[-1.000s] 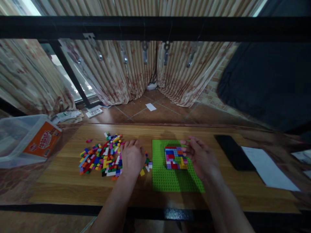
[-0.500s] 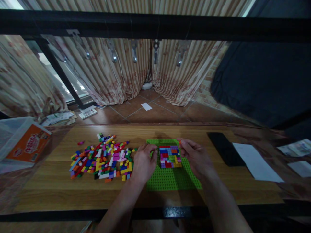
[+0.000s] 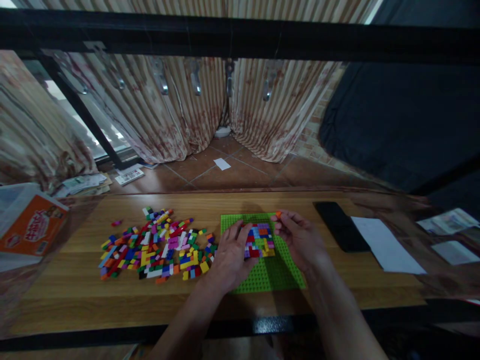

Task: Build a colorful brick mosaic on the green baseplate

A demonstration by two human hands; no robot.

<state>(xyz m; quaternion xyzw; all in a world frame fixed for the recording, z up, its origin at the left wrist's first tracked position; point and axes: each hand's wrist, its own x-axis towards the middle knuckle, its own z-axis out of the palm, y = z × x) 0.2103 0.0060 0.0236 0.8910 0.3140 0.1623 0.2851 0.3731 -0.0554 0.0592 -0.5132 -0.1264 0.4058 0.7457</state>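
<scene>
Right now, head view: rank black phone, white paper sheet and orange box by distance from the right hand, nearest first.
1. Black phone, just right of the right hand.
2. White paper sheet, farther right, beyond the phone.
3. Orange box, far left table edge.

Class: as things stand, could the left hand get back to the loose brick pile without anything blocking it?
Probably yes. The left hand rests on the green baseplate, right beside the brick pile; only bare table lies between, with nothing in the way.

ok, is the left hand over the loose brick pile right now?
No, the left hand rests on the green baseplate against the brick patch, with the loose brick pile off to its left.
</scene>
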